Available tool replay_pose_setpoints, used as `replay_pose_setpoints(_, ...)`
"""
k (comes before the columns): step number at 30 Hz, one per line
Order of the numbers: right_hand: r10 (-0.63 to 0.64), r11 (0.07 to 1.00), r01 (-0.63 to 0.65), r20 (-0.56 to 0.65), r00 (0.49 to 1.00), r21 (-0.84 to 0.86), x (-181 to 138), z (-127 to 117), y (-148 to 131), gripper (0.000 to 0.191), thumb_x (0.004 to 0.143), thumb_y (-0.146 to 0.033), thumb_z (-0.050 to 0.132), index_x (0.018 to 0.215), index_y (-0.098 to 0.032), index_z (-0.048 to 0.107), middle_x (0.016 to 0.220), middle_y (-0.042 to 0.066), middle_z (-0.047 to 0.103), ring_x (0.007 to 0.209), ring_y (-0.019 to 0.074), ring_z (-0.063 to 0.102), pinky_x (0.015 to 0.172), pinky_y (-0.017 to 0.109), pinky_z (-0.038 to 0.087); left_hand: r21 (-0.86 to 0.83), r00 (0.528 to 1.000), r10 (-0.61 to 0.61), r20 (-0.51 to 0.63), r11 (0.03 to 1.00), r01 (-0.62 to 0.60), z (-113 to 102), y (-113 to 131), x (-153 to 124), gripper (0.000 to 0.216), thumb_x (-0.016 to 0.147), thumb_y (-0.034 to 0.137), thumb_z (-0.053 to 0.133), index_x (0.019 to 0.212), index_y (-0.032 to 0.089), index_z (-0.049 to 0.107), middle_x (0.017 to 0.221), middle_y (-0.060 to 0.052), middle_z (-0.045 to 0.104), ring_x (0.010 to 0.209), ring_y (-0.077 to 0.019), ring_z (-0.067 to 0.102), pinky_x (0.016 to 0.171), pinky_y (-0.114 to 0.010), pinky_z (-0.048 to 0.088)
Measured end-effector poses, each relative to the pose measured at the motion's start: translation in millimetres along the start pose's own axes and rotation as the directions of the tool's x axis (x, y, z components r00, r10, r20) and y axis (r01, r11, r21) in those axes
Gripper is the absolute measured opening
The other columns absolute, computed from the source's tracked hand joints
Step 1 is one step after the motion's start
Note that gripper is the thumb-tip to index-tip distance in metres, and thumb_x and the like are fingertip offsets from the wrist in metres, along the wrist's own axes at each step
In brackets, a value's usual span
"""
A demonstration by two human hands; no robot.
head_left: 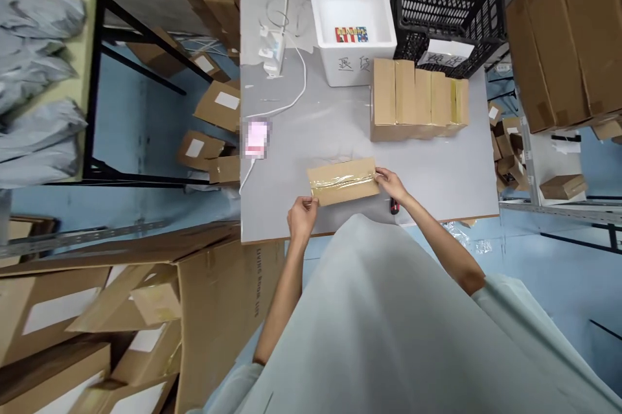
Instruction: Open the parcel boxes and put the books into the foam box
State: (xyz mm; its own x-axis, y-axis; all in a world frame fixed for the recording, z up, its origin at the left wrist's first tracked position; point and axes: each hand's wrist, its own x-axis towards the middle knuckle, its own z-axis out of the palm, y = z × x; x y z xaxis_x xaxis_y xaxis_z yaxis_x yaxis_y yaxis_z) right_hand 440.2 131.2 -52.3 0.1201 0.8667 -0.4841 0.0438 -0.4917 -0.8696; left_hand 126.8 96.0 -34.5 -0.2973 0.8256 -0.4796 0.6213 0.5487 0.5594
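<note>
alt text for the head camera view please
A person's left hand and right hand grip the two ends of a small taped cardboard box on a grey table. Behind it stand a row of boxes, a white tub and a black crate.

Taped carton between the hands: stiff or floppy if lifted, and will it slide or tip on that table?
The small taped carton looks stiff: flat faces, straight edges. Probably light, since the left hand and right hand hold it only by fingertips at its ends. Lying low and flat on the smooth grey table, it should slide rather than tip; the glossy tape may be slippery.
</note>
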Motion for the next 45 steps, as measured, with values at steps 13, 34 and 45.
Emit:
replay_pose_setpoints(13,-0.004,0.999,0.019,-0.28,0.96,0.05,-36,9,43,0.017,0.091,-0.024,0.073,0.108,-0.022,0.074,0.124,0.008,0.075,0.118,0.0227,0.075,0.12,0.042,0.06,-0.129,0.994,-0.096,-0.049,0.988,0.089,29,19,-10,0.028,0.086,0.028,0.075,0.109,0.024,0.059,0.118,-0.01,0.079,0.11,-0.0269,0.08,0.104,-0.044,0.063)
replay_pose_setpoints(34,0.256,0.84,-0.369,-0.31,0.916,-0.397,-20,-54,114,0.032,0.09,-0.019,0.089,0.111,-0.02,0.066,0.137,0.025,0.072,0.143,0.0382,0.066,0.116,0.044,0.056,0.188,0.709,0.599,0.373,0.699,-0.69,77,125,16,0.089,0.088,0.033,0.088,0.165,0.015,0.047,0.178,-0.023,0.041,0.172,-0.0444,0.029,0.141,-0.063,0.024)
replay_pose_setpoints(45,0.152,0.814,-0.204,-0.14,0.978,-0.544,-21,-69,83,0.029,0.097,-0.03,0.082,0.123,-0.021,0.071,0.119,0.015,0.082,0.12,0.0352,0.077,0.106,0.041,0.056,0.295,0.62,0.564,0.545,0.564,-0.772,77,143,57,0.08,0.086,0.018,0.082,0.161,0.013,0.056,0.161,-0.021,0.061,0.152,-0.041,0.056,0.136,-0.058,0.037)
